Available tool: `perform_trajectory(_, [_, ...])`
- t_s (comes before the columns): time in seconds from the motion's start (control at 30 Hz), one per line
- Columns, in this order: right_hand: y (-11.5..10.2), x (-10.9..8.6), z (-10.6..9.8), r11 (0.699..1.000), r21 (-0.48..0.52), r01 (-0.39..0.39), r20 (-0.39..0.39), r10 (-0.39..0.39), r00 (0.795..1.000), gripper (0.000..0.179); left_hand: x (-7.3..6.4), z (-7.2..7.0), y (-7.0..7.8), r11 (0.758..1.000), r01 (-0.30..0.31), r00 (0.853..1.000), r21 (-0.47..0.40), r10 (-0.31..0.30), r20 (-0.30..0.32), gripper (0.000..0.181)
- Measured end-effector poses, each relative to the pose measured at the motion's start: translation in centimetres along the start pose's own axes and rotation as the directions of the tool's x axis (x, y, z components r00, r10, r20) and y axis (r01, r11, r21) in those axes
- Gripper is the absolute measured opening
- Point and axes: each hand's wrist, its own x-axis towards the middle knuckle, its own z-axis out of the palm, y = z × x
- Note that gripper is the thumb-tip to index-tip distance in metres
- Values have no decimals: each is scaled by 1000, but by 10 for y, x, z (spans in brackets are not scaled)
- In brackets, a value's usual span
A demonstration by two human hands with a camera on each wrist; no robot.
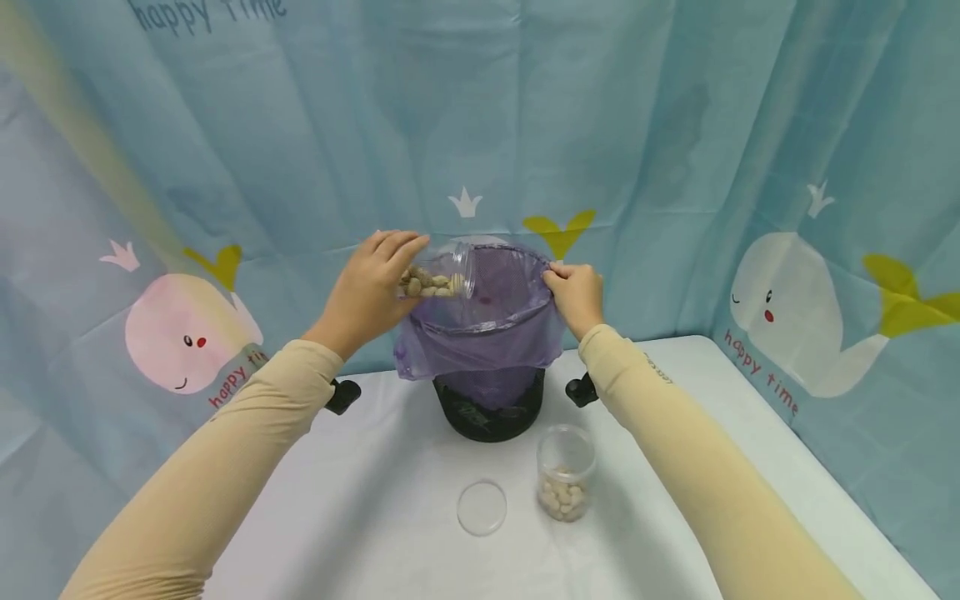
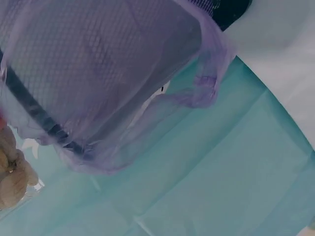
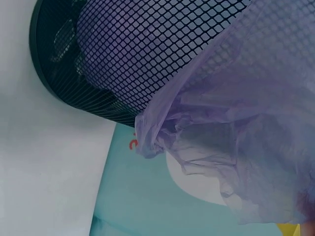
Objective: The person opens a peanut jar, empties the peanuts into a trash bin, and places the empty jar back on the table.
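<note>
Plastic jar (image 1: 462, 272) at mouth of bin (image 1: 489, 427) looks light, slick: hold base end, left hand (image 1: 371, 292) curled there, right hand (image 1: 576, 296) pinching bag (image 1: 487, 346).

The left hand (image 1: 372, 285) grips a clear jar (image 1: 459, 265) of nuts, tipped sideways with its mouth at the opening of a purple bag (image 1: 487, 348) lining a black bin (image 1: 489, 427). The right hand (image 1: 577, 293) pinches the bag's rim. Nearer on the white table (image 1: 360, 517) sit a round lid (image 1: 482, 508) and, beside it, a second jar (image 1: 566, 475), upright and part-filled.
</note>
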Motion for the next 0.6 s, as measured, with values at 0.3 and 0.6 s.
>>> perform_trajectory(0.3, [1, -1, 0, 1000, -15, 10, -2, -10, 1000, 33, -3, -2, -4, 998, 69, 992, -11, -70, -108, 76])
perform_trajectory(0.6, [0, -1, -1, 1000, -31, 5, 4, -5, 1000, 34, -5, -3, -4, 995, 80, 991, -60, -85, -101, 78])
